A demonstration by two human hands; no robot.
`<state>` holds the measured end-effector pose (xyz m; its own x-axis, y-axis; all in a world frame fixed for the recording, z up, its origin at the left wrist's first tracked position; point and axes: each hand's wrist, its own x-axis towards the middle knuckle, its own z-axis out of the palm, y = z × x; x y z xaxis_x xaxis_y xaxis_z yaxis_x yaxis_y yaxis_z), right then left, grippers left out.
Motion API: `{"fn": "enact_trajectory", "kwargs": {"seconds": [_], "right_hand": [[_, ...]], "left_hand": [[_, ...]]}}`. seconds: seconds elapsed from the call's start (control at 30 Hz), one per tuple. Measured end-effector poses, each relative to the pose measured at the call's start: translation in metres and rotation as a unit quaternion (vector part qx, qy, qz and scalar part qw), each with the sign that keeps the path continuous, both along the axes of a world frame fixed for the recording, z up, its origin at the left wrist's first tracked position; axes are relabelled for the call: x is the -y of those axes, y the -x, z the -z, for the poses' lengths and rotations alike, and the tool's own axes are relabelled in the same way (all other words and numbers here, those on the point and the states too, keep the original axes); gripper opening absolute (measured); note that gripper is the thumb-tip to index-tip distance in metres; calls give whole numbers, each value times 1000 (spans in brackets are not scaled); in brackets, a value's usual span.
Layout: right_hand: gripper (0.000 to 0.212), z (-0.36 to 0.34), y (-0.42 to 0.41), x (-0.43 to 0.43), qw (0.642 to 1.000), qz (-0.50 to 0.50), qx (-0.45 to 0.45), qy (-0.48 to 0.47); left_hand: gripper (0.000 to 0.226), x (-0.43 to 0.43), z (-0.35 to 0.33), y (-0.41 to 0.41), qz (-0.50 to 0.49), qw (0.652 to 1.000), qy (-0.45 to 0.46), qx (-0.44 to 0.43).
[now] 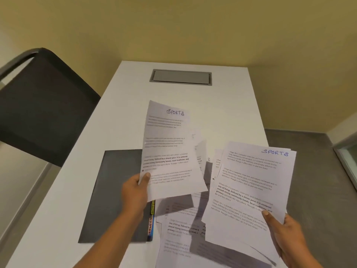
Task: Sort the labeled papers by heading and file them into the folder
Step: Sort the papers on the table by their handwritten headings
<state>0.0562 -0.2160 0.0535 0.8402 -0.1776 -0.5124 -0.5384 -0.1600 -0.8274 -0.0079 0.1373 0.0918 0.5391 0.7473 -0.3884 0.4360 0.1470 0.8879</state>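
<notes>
Our left grip point(135, 192) pinches one SPORTS sheet point(170, 151) by its lower edge and our right grip point(287, 229) holds a thin stack point(249, 190) by its lower corner, both up over the folder point(116, 190) on the surface point(135, 89), and we think paper this light and floppy wants a soft hold near an edge.

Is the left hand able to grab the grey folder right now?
Probably not just yet. The left hand pinches a SPORTS sheet, so it is busy. The folder lies right below it, its left part uncovered.
</notes>
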Motion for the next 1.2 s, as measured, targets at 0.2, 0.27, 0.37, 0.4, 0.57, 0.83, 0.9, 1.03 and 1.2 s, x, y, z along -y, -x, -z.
{"fn": "enact_trajectory", "kwargs": {"seconds": [0.2, 0.27, 0.37, 0.4, 0.57, 0.83, 0.9, 1.03, 1.2], "right_hand": [[30, -10, 13, -28, 999, -41, -10, -12], [29, -16, 16, -39, 998, -56, -10, -19], [31, -24, 21, -48, 995, -92, -25, -33], [28, -28, 23, -49, 992, -112, -33, -42], [13, -54, 31, -52, 979, -190, -15, -67], [16, -68, 40, -44, 967, -222, -16, -121], [24, -65, 43, -40, 968, -215, -28, -123], [59, -58, 50, -31, 979, -161, -12, -127], [14, -51, 54, -17, 972, -203, 103, -61]], "left_hand": [[13, 19, -41, 36, 76, 993, 82, 33], [15, 36, -46, 45, 116, 988, 101, 25], [17, 60, -47, 55, 156, 979, 130, 29], [17, 66, -47, 57, 161, 977, 136, 29], [16, 80, -43, 60, 188, 974, 130, 3], [43, 78, -45, 58, 180, 981, -70, -20], [35, 78, -40, 54, 219, 969, 110, 7], [24, 93, -26, 56, 291, 945, 142, 35], [26, 106, -12, 60, 245, 965, 40, 86]]}}
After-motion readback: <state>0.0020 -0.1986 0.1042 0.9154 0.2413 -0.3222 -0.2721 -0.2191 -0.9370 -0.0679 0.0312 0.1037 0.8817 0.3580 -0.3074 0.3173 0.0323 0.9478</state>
